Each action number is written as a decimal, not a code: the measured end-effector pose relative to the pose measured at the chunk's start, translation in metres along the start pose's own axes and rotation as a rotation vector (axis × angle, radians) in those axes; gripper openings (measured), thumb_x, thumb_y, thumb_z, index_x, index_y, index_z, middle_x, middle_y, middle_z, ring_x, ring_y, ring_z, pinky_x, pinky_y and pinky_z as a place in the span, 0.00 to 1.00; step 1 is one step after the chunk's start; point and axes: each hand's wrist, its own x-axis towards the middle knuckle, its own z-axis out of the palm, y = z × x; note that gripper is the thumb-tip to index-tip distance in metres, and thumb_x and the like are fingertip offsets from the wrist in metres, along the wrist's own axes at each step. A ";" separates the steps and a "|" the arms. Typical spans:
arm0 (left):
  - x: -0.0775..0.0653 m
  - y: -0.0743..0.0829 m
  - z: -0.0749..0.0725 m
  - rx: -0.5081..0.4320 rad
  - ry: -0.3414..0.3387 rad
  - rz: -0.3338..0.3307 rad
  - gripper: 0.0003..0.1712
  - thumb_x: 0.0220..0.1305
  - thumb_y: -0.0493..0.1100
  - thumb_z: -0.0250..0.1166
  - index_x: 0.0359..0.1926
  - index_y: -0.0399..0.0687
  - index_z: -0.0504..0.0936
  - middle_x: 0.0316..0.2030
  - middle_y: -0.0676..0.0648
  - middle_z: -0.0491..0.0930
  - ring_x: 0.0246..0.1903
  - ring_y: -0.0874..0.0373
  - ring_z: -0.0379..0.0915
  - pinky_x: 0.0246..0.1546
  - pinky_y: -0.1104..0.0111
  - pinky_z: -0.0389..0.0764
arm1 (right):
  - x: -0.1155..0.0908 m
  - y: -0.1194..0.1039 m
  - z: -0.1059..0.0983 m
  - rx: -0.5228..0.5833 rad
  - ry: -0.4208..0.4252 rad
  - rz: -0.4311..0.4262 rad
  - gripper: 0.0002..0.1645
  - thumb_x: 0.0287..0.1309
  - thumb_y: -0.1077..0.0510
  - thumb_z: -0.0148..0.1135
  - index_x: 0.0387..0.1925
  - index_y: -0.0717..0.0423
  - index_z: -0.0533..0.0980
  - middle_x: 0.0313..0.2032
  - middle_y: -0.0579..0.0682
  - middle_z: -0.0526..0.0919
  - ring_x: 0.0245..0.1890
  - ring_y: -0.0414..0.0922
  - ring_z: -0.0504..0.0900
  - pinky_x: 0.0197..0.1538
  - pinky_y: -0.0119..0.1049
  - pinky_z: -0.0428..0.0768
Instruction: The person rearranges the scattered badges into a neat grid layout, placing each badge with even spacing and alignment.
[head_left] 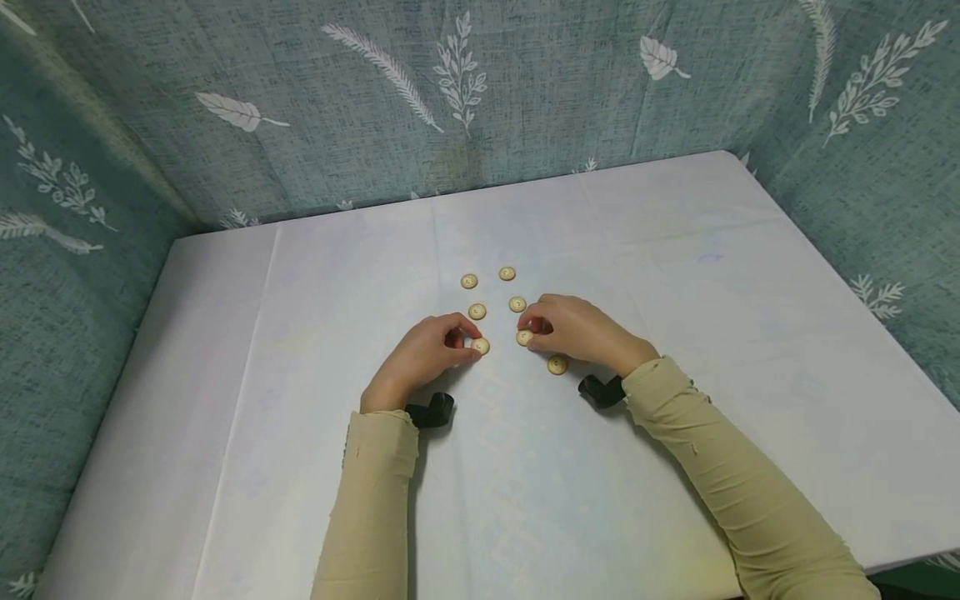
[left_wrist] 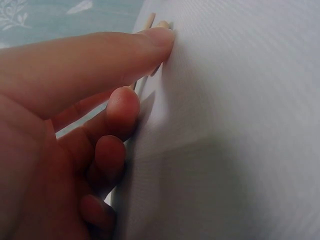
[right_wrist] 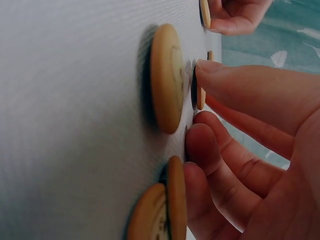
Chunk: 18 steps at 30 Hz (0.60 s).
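Observation:
Several round wooden game pieces with dark markings lie on the white-covered table. My left hand (head_left: 432, 351) pinches one pale piece (head_left: 482, 345) at its edge between thumb and forefinger, low at the tabletop. In the left wrist view the thumb (left_wrist: 100, 57) covers most of that piece. Opposite it, my right hand (head_left: 581, 327) holds another piece (head_left: 523, 337) between thumb and forefinger. The right wrist view shows this piece (right_wrist: 201, 97) edge-on at the thumb tip. A loose piece (head_left: 557, 365) lies just below the right hand.
Beyond the hands, two pieces stand on the left, a near one (head_left: 477, 312) and a far one (head_left: 468, 282), and two on the right, near (head_left: 517, 304) and far (head_left: 507, 273). In the right wrist view, two overlapping pieces (right_wrist: 176, 200) lie by the curled fingers. A patterned curtain (head_left: 525, 92) borders the table.

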 end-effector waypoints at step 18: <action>-0.002 0.001 -0.001 -0.009 -0.003 -0.006 0.09 0.52 0.45 0.66 0.36 0.55 0.78 0.24 0.50 0.70 0.26 0.58 0.65 0.30 0.66 0.66 | -0.002 0.006 -0.010 0.071 -0.068 0.022 0.16 0.52 0.52 0.62 0.45 0.49 0.76 0.33 0.43 0.75 0.33 0.40 0.72 0.37 0.35 0.70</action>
